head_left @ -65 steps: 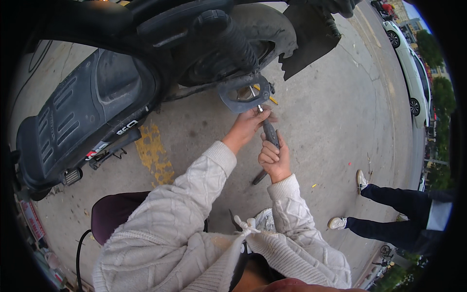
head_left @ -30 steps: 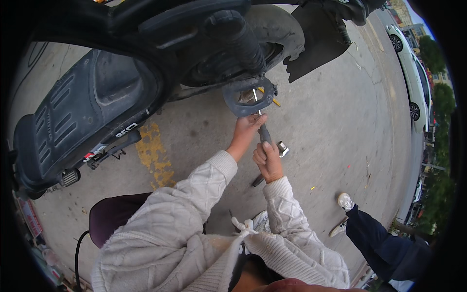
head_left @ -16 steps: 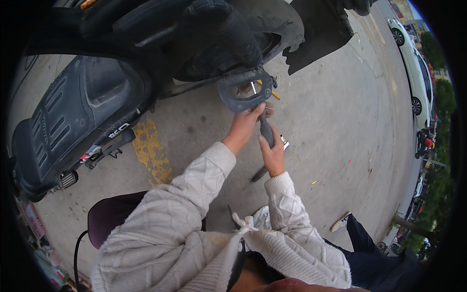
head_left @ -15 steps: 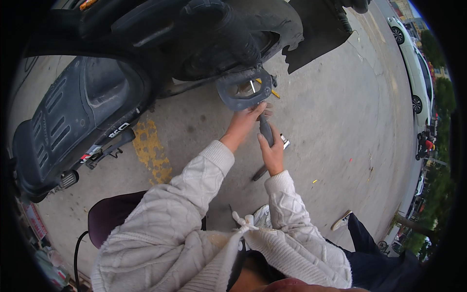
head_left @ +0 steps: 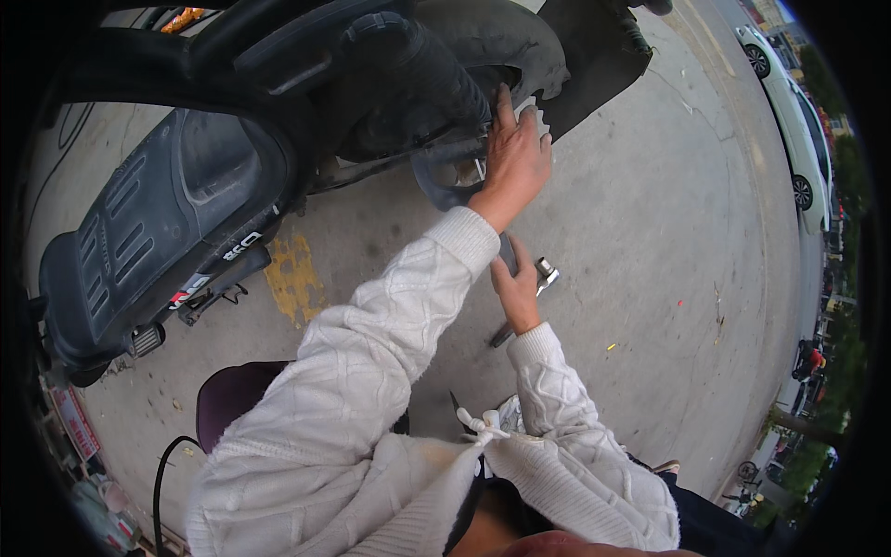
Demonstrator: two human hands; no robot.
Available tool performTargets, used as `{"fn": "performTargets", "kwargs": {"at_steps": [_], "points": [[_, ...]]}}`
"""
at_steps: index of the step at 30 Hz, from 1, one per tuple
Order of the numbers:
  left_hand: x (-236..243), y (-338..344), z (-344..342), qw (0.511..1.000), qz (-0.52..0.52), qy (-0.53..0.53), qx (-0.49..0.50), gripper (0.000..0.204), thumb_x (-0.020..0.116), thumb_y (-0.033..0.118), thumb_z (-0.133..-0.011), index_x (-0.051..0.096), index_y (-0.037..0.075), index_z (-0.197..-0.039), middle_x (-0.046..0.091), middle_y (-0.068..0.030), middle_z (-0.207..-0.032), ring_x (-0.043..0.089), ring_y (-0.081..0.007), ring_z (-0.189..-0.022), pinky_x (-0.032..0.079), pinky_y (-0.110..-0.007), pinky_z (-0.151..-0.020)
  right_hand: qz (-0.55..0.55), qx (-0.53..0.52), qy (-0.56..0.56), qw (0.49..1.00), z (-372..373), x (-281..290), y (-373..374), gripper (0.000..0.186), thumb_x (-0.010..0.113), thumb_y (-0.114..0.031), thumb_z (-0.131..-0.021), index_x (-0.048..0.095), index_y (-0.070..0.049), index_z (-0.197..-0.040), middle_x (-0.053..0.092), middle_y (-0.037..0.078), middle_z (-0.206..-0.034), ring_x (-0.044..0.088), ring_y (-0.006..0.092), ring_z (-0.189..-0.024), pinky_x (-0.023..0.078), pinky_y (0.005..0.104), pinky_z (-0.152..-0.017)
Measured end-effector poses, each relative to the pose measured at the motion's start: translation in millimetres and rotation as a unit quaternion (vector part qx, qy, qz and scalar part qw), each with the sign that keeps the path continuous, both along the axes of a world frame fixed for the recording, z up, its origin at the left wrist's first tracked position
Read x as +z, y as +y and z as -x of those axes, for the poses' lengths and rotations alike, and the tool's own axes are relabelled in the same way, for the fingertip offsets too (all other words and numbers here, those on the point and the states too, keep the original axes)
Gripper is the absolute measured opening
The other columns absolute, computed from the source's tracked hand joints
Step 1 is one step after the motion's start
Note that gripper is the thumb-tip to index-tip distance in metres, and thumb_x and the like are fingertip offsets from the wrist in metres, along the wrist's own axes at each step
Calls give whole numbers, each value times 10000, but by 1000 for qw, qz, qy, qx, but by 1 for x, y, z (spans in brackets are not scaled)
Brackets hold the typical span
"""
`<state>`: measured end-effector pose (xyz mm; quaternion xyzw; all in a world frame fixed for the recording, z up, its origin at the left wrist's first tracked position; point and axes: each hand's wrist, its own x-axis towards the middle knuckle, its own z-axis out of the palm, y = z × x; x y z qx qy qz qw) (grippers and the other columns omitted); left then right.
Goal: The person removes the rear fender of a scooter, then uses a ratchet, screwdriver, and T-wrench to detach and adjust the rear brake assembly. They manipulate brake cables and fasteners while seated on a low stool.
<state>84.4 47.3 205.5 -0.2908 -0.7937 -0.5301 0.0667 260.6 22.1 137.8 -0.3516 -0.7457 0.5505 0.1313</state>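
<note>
My left hand [head_left: 510, 167] reaches up to the lower end of the scooter's black shock absorber [head_left: 427, 70], beside the wheel, fingers apart and touching that area; their tips are partly hidden. Below it my right hand [head_left: 520, 290] grips the dark grey handle [head_left: 505, 249] of a tool. A dark plate with a large opening [head_left: 432, 186] sits under the shock, partly behind my left hand, with a metal shank showing in the opening. A metal-headed tool [head_left: 547, 271] lies on the concrete just right of my right hand.
The scooter's footboard and body [head_left: 139, 232] fill the left. A dark seat [head_left: 223, 395] and black cable [head_left: 162, 473] are lower left. A white car [head_left: 789, 130] stands along the right edge. A person's dark-trousered leg [head_left: 705, 511] is at lower right, partly behind my sleeve.
My left hand has moved up and right from the tool to the shock's lower end. The other person's legs have moved down, mostly out of sight. My right hand stays on the handle.
</note>
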Motion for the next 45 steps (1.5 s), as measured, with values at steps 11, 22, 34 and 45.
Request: {"fn": "performTargets", "kwargs": {"at_steps": [11, 22, 34, 45], "points": [[-1, 32, -2, 995, -26, -73, 55, 168, 536, 96, -824, 664, 95, -933, 475, -182, -1055, 431, -379, -1029, 336, -478, -895, -3, -4, 13, 1000, -2, -1, -2, 512, 616, -123, -813, 483, 70, -1269, 590, 191, -1186, 557, 245, -1100, 403, 332, -962], [5, 29, 1, 996, -30, -78, 28, 152, 525, 112, -826, 676, 117, -843, 494, -175, -1014, 431, -368, -1016, 329, -468, -904, -72, -13, 6, 997, 2, 13, -13, 483, 621, -90, -816, 496, 48, -1262, 606, 201, -1140, 580, 251, -1064, 430, 336, -926], [11, 28, 11, 997, -25, -67, 23, 124, 619, 164, -787, 691, 81, -846, 509, -186, -967, 457, -365, -945, 388, -432, -822, -251, 68, -74, 963, 7, 68, 4, 499, 668, -74, -785, 529, -10, -1260, 652, 254, -962, 676, 340, -870, 517, 367, -748], [13, -4, -23, 990, -135, 27, 17, 141, 606, 130, -823, 651, 2, -862, 554, -178, -989, 505, -350, -961, 416, -398, -837, 243, -11, 114, 963, 6, 54, 24, 227, 591, -210, -900, 583, -23, -1029, 557, 27, -656, 472, 116, -444, 354, 239, -420]]}}
